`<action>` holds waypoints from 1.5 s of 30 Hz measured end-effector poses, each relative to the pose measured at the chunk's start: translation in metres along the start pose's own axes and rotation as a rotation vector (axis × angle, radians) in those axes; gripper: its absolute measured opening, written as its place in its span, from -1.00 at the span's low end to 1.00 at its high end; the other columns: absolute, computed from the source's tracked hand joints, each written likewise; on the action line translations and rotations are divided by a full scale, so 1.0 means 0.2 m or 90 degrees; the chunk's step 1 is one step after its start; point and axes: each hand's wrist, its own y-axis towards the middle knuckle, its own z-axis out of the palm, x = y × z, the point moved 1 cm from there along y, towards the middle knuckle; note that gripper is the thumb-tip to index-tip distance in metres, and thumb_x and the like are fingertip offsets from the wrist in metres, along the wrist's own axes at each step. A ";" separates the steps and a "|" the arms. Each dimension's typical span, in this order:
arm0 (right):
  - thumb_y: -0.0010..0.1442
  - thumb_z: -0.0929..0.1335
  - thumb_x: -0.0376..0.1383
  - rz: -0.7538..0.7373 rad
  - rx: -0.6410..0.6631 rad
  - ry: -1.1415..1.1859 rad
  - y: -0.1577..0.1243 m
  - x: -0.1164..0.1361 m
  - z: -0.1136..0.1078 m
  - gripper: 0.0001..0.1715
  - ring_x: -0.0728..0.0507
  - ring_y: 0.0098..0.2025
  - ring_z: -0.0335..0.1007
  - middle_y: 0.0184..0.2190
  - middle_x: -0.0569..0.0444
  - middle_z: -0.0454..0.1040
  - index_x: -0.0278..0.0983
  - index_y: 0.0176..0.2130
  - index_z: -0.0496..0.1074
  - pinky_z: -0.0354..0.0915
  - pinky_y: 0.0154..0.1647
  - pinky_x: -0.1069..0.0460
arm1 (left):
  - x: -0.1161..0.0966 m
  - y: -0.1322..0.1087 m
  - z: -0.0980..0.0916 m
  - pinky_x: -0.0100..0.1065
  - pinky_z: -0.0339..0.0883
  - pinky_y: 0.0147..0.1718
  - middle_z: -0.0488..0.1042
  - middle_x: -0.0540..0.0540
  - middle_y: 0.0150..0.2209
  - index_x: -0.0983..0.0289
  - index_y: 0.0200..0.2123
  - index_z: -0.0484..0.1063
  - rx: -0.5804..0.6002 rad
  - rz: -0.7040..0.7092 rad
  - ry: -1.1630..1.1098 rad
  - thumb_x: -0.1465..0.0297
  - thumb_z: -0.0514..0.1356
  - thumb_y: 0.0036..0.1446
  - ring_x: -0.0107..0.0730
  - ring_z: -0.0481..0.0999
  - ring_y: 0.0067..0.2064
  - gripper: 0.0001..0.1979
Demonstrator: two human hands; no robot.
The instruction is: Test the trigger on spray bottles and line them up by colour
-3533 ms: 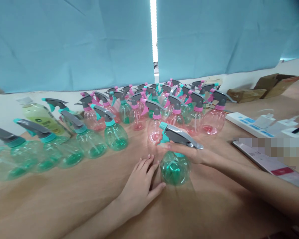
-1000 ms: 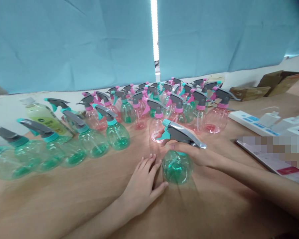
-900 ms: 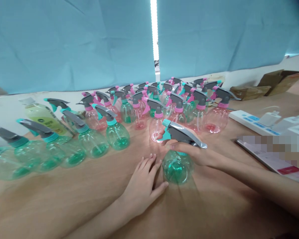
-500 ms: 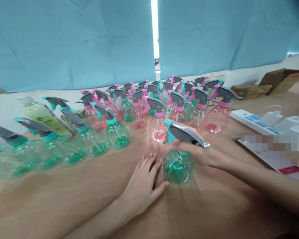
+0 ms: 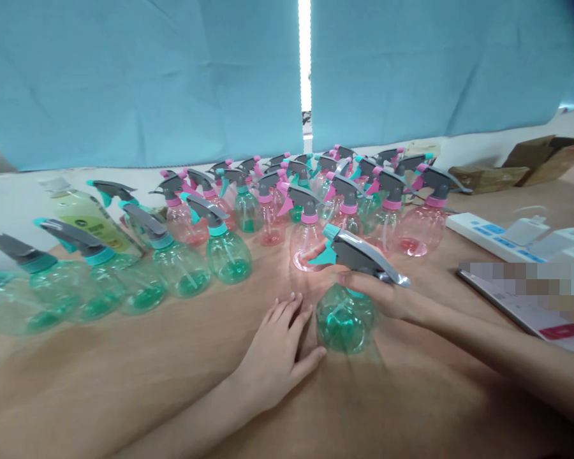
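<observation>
My right hand (image 5: pixel 380 296) grips a clear teal-tinted plastic spray bottle (image 5: pixel 345 323) at its neck, under the grey and teal trigger head (image 5: pixel 363 253). The bottle sits low, just in front of the rows of other bottles, and I cannot tell whether its base touches the wooden table (image 5: pixel 124 395). My left hand (image 5: pixel 277 357) lies flat on the table with its fingers apart, its thumb close beside the bottle. A pink-tinted spray bottle (image 5: pixel 307 247) stands directly behind my right fingers.
Several teal and pink spray bottles (image 5: pixel 228 256) crowd the table ahead and left, beside a yellow-green bottle (image 5: pixel 88 220). To the right lie a white power strip (image 5: pixel 488 231), a partly blurred paper (image 5: pixel 516 299) and cardboard (image 5: pixel 488 180). Blue curtains hang behind.
The whole scene has drifted slightly right and upward in view. My right hand and its bottle have shifted with it, and the grip and my left hand's pose look the same.
</observation>
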 end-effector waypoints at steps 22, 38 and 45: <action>0.15 0.27 -0.34 0.002 0.029 0.058 0.01 0.03 0.01 -0.90 -0.03 -0.46 0.29 -0.56 0.20 0.32 -0.20 -0.33 0.39 0.31 -0.35 0.05 | 0.00 0.00 0.00 0.15 0.06 0.23 0.21 0.38 0.28 0.39 0.21 0.25 -0.003 0.009 0.010 0.11 0.14 0.28 0.09 0.18 0.30 -0.42; 0.11 0.28 -0.36 0.000 0.013 0.047 0.01 0.02 0.00 -0.85 -0.02 -0.40 0.32 -0.44 0.15 0.39 -0.21 -0.26 0.38 0.28 -0.42 0.09 | 0.01 -0.01 0.01 0.14 0.06 0.23 0.21 0.36 0.29 0.35 0.21 0.24 -0.018 0.007 -0.002 0.09 0.12 0.29 0.08 0.18 0.30 -0.42; 0.11 0.27 -0.31 0.021 0.012 0.019 0.01 0.05 0.01 -0.92 -0.02 -0.46 0.30 -0.50 0.16 0.38 -0.21 -0.36 0.36 0.26 -0.46 0.07 | 0.00 0.00 0.00 0.14 0.05 0.23 0.19 0.38 0.29 0.39 0.22 0.23 -0.005 0.005 0.004 0.10 0.13 0.28 0.08 0.17 0.31 -0.40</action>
